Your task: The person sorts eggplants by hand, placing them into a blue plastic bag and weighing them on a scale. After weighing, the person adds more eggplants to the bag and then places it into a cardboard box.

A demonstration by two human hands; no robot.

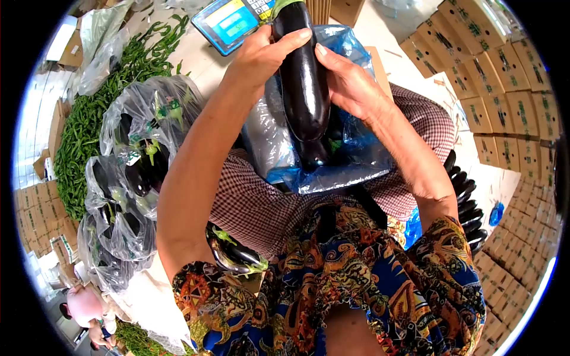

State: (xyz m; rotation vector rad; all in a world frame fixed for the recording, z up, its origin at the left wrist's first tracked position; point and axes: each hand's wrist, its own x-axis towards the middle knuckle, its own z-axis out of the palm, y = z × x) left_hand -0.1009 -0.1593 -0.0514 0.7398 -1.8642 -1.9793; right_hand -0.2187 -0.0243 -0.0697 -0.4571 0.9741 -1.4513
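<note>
- Eggplant [305, 89], one, long and glossy, is held up over the blue plastic liner [359, 148], stem end pointing away from the wearer.
- Left hand [267, 53] clamps it near the stem, thumb across the skin; right hand [350, 80] presses the opposite flank, so both hands share one fruit.
- Slick skin might slide through a loosened grip; a drop could bruise it or the lower eggplant [313, 155] inside the liner.
- Loose film could snag a fingertip or the fruit if the liner's folds sag inward.
- One digital scale display [228, 26] sits beyond and left of the liner; a careless swing of the stem end might knock it.
- Counted inside the liner: at least one eggplant, the rest being hidden.
- Right of the liner: at least five eggplants in a row [466, 199].
- Left of the liner: at least two clear plastic bags [133, 178] of eggplants, then one heap of green peppers [83, 160], too many to count.
</note>
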